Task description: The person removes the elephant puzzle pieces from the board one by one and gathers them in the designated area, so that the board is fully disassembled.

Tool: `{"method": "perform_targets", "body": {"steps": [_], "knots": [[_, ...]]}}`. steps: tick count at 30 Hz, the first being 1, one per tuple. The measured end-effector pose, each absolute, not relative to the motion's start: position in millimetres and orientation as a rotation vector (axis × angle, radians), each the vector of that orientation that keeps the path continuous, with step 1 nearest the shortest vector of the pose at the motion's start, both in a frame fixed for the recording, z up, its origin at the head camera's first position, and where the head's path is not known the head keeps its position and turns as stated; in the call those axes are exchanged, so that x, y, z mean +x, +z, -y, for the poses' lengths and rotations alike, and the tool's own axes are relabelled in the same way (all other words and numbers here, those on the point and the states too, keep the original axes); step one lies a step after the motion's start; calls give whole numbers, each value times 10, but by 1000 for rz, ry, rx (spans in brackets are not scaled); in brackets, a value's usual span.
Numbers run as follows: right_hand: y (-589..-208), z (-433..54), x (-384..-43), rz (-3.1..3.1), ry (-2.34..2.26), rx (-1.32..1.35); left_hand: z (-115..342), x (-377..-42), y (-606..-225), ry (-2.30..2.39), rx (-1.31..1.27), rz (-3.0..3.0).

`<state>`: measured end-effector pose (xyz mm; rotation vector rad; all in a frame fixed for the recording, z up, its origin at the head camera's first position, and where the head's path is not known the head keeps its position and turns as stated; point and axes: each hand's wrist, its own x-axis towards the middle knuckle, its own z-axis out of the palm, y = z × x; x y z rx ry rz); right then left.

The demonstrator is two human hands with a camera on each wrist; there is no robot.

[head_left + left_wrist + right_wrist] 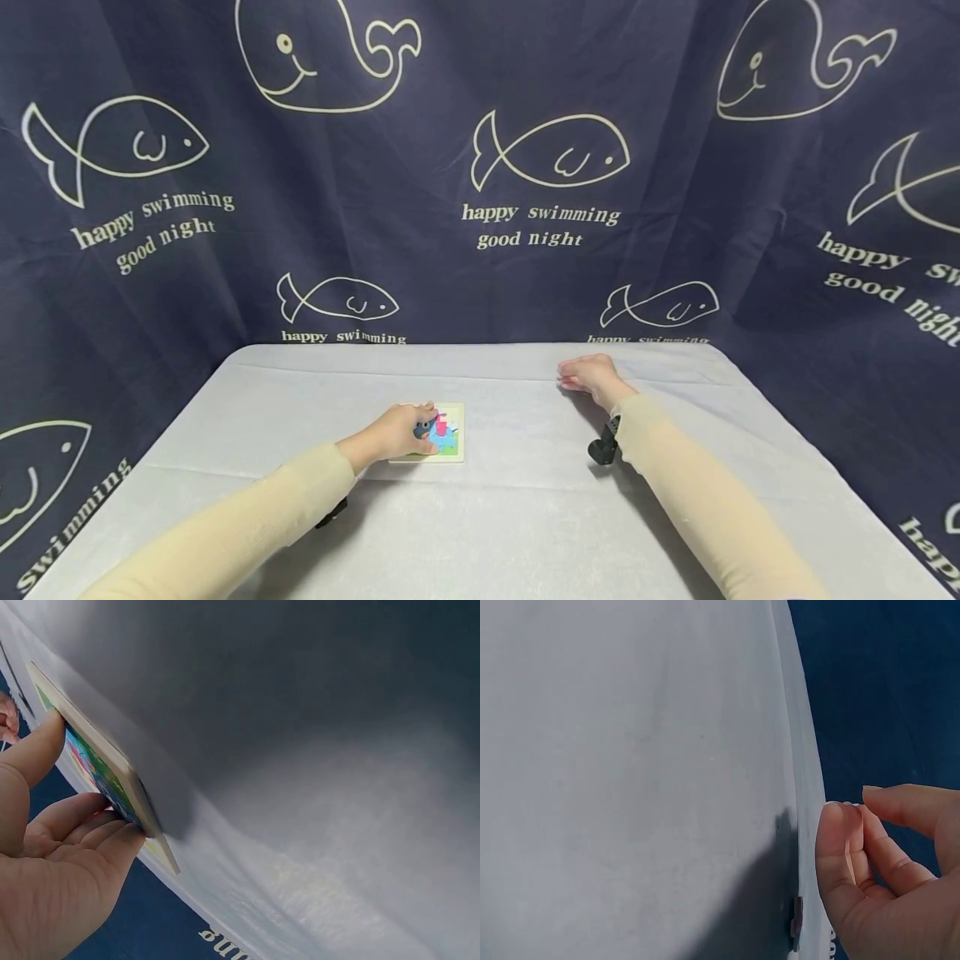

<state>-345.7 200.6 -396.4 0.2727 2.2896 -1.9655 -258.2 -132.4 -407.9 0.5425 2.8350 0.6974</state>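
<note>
Left hand, part-spread, grips picture board, likely to steady it; right hand, loosely curled, seemingly empty, near far edge of desk.

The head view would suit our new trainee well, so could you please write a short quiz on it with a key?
1. Multiple choice: which hand is on the board?
A) the left
B) the right
C) both

2. True or false: the right hand is nearer the far edge of the table than the left hand is.

3. Fill in the missing word: lettering on the backdrop reads "happy ____ good night".

Key: 1. A; 2. True; 3. swimming.
</note>
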Motion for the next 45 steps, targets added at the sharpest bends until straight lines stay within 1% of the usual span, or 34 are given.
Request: {"method": "perform_targets", "body": {"steps": [25, 35, 45], "knots": [[-3886, -1653, -3350, -2270, -1932, 132, 1337, -2571, -4076, 689, 560, -2850], [-3969, -1550, -3352, -2236, -1935, 99, 1339, -2536, -4059, 715, 575, -2841], [-3936, -1407, -3296, -2222, -1928, 65, 1335, -2553, -4068, 730, 543, -2835]]}}
